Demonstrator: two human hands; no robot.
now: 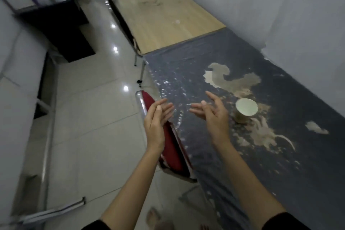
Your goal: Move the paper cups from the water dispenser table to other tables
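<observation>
One pale paper cup [245, 109] stands upright on the dark table [214, 58], on a worn patch where the covering has peeled off. My right hand [212, 115] hovers just left of the cup, fingers spread, holding nothing and not touching it. My left hand [157, 117] is further left, over the table's near edge and a red chair, also with fingers apart and nothing in it.
A red chair [171, 147] is pushed against the dark table's left edge. A light wooden table [164, 18] adjoins it at the far end, along the white wall [280, 5]. Dark furniture [59, 24] lines the left side of the tiled floor aisle [89, 108].
</observation>
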